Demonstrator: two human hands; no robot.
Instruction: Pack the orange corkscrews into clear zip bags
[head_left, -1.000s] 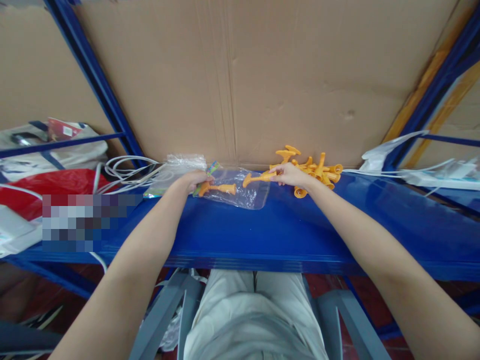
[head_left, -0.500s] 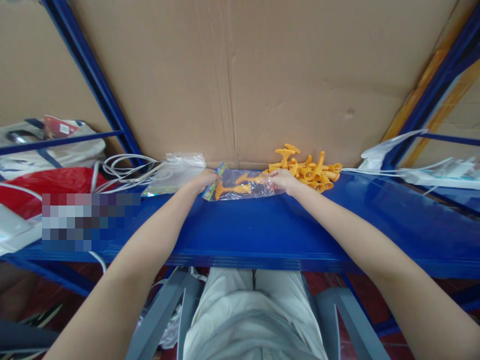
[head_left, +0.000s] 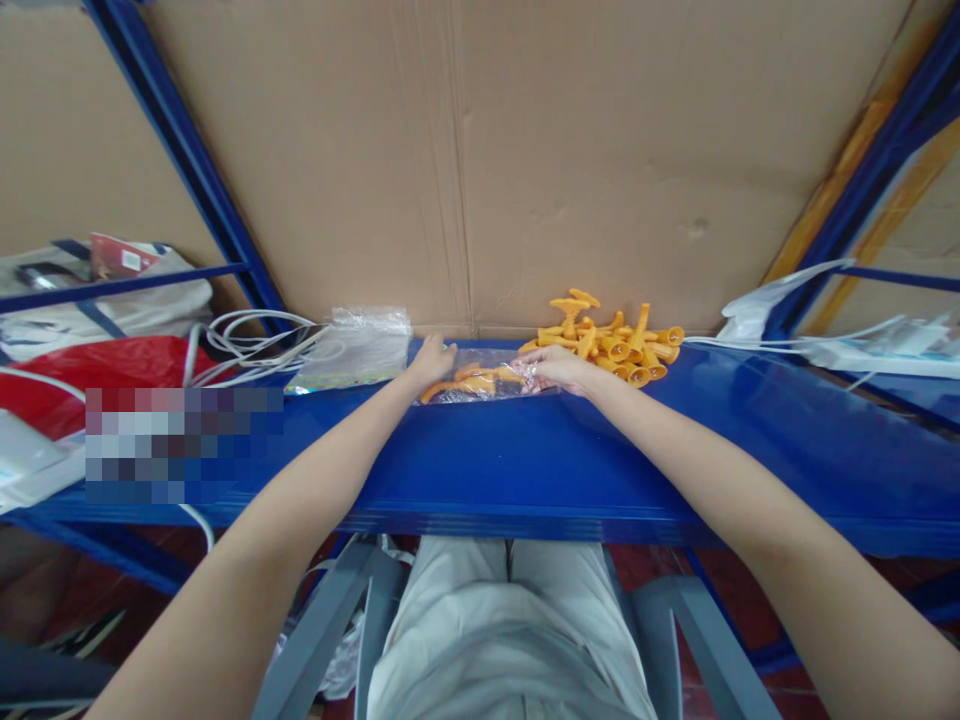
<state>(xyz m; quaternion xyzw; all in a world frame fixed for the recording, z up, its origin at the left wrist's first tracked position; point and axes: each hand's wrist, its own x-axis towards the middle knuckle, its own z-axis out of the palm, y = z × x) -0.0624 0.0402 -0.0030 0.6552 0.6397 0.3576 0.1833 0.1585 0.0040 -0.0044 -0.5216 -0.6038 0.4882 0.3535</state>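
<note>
crinkled clear bag (head_left: pixel 486 357) lies sideways, orange pieces (head_left: pixel 480 380) lengthwise inside; beside it, an orange heap (head_left: pixel 626 347), jumbled.

On the glossy blue table (head_left: pixel 495 465), flat transparent plastic bags (head_left: pixel 349 350) are laid at ten o'clock, and orange T-shaped plastic pieces (head_left: pixel 637 346) are heaped at two.

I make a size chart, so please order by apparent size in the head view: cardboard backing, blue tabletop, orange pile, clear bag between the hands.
1. Cardboard backing
2. Blue tabletop
3. Orange pile
4. Clear bag, judged by what shows: left hand and right hand partly cover it.
</note>
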